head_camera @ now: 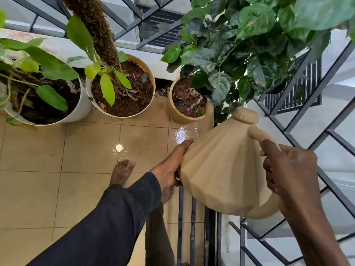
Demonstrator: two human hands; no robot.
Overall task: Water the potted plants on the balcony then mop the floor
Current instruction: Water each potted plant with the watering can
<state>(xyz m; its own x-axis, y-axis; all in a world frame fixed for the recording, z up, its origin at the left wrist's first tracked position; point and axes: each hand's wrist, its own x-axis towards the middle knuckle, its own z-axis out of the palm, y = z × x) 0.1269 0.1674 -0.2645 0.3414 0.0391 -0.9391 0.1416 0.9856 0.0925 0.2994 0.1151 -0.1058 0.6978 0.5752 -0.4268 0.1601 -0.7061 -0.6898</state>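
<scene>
- watering can (221, 169): beige, faceted, held in the air at right of centre and tilted forward. its spout (208, 116) reaches over the rim of the small ribbed pot (179, 116).
- right hand (288, 169): fingers curled round the can's handle, thumb lying along the top of it.
- left hand (172, 166): pressed against the can's left side with fingers stretched out along the wall, propping it and not clasping it.
- thin streams of water (196, 102) fall from the spout onto the dark soil of the small ribbed pot, which stands under a leafy plant (249, 45).
- middle pot (119, 115): just left of the small one, with a moss pole (99, 29) rising from its soil.
- white pot (80, 110): at far left, touching the middle pot.
- tiled floor (38, 150): a wet patch (184, 135) shines in front of the small pot; a bare foot (123, 171) stands nearby.
- metal railing (307, 116): along the right side.
</scene>
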